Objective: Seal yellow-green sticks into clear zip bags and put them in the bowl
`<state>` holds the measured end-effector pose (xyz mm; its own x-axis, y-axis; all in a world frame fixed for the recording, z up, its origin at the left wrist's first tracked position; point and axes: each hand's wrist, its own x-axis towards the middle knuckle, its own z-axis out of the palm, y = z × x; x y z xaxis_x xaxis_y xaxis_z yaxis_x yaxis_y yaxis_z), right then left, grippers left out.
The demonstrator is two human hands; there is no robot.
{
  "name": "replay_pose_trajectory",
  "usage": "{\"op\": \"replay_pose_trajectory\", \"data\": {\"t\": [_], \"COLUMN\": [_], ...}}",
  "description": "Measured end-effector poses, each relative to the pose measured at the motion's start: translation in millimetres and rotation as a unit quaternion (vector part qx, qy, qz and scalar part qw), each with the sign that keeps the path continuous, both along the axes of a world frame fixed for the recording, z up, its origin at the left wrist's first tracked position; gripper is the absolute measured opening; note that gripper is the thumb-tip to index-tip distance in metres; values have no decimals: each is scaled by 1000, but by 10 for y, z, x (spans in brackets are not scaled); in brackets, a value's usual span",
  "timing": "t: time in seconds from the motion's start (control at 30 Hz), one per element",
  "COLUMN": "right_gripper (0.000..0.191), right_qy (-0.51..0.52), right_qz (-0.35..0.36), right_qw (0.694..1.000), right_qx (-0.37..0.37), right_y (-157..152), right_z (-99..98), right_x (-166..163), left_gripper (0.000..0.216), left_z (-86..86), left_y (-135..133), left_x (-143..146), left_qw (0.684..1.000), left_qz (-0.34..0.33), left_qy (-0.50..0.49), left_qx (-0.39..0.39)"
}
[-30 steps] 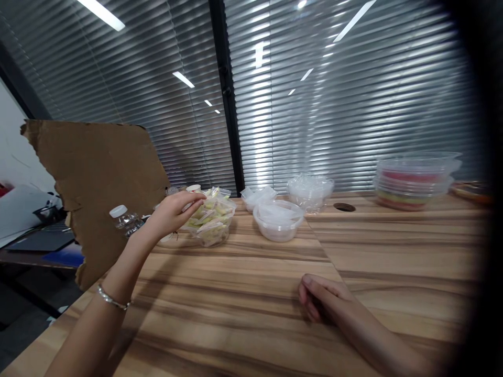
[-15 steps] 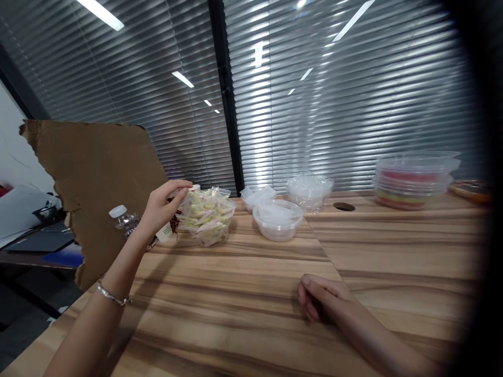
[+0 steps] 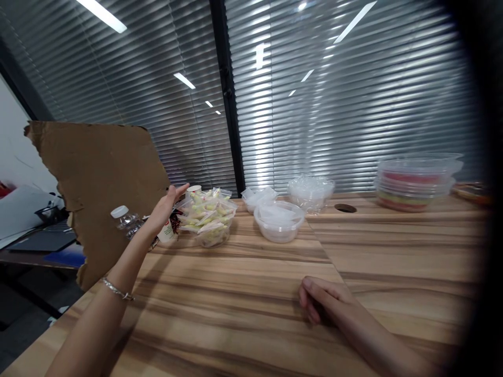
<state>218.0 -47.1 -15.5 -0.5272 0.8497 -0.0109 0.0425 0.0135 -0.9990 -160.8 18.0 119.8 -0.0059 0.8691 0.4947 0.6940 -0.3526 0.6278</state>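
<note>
My left hand (image 3: 163, 210) is stretched over the items at the left back of the table, fingers extended, holding nothing that I can see. It hovers beside a paper cup (image 3: 165, 233) and the clear tub (image 3: 214, 238) heaped with small clear packets (image 3: 210, 213) that have pale yellow-green contents. Behind its fingertips shows the white rim of another cup (image 3: 194, 188). A clear plastic bottle (image 3: 128, 222) with a white cap leans left of my wrist. My right hand (image 3: 324, 298) rests on its side on the wooden table, fingers loosely curled in, nothing visible in them.
A round clear bowl (image 3: 280, 230) with translucent packets stands mid-back, near wrapped bowls (image 3: 310, 193). Stacked lidded containers (image 3: 416, 183) with red and yellow-green contents sit at the right back. A torn cardboard sheet (image 3: 106, 173) stands at left. The tabletop has a round hole (image 3: 346, 208).
My left hand has drawn slightly down and turned, its fingers straightening and lifting off the packets' edge. My right hand stays where it was.
</note>
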Motion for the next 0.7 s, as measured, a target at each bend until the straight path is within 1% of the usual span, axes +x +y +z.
{"op": "replay_pose_trajectory", "data": {"t": [0.13,0.33,0.5,0.63,0.7], "right_gripper": [48,47,47,47,47], "right_qy": [0,-4,-1,-3,1], "right_qz": [1,-1,2,4,7], "right_qw": [1000,1000,1000,1000,1000], "right_qx": [1,4,12,9,7], "right_y": [-9,-18,-13,-22,-26], "right_z": [-2,17,-3,-2,5], "right_x": [3,6,12,15,13], "left_gripper": [64,62,67,64,62], "left_z": [-36,-56,-57,-60,-36], "left_y": [-13,-23,-47,-43,-36], "left_x": [24,16,20,10,13], "left_qw": [999,997,993,993,994], "left_qz": [-24,-10,6,0,14], "left_qy": [18,70,119,111,110], "left_qx": [-38,-32,-13,-27,-21]}}
